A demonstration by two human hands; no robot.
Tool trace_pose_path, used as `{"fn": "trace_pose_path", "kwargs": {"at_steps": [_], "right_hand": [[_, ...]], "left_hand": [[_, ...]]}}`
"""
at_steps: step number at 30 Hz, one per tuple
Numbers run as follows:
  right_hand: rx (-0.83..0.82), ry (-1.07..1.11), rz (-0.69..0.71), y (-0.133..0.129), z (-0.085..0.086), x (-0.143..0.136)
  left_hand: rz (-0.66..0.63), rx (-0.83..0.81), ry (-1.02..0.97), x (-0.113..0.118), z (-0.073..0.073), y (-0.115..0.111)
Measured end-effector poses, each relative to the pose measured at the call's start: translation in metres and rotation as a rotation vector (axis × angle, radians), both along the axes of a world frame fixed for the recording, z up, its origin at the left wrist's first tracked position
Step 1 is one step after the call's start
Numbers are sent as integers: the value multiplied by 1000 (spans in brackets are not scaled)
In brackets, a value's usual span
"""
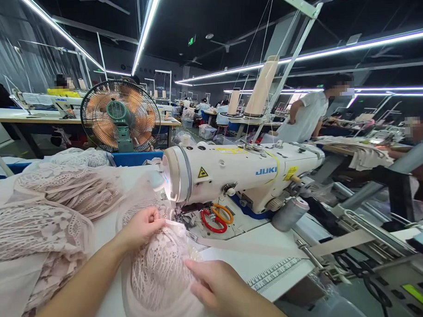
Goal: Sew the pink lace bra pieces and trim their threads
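A pale pink lace garment piece [160, 266], rounded like a bra cup, lies on the white table before the sewing machine [215, 172]. My left hand [144, 228] pinches its upper edge close to the needle area, fingers closed. Lower right, my right hand [219, 283] grips the piece's right edge between thumb and fingers. Under the machine's lit head, the needle and presser foot are hard to make out. Beside them on the bed lie snips with red and orange handles [213, 221]. A pale elastic band [249, 246] runs from the right toward the needle area.
More lace pieces [70, 186] are heaped on the left. A grey thread cone [290, 213] stands behind a printed ruler [274, 272] at the right. Beyond the table are a large fan [121, 117] and a standing person [310, 111]. Metal rods hold the band at right.
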State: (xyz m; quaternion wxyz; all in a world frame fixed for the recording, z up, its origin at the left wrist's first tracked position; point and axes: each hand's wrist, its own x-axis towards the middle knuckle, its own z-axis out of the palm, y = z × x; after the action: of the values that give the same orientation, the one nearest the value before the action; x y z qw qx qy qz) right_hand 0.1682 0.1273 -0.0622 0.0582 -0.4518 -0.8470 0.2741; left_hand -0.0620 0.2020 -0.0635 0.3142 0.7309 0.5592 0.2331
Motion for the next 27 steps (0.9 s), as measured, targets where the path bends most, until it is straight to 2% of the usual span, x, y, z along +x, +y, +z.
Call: {"fn": "trace_pose_path", "kwargs": {"at_steps": [4,9,13,16,23,27], "right_hand": [[9,15,-2,1,0,0],[-30,40,-5,0,3,0],[-64,33,6,-1,6,1],[-68,46,21,0,6,2],[-20,13,14,10,2,9],[-11,14,41,18,5,11]], "left_hand": [[43,97,223,9,-2,-6],[-100,110,579,25,8,-23],[-173,76,761,32,16,-31],[-177,82,819,36,15,-32],[-89,159,822,43,0,-27],[-67,175,821,45,-3,-24]]}}
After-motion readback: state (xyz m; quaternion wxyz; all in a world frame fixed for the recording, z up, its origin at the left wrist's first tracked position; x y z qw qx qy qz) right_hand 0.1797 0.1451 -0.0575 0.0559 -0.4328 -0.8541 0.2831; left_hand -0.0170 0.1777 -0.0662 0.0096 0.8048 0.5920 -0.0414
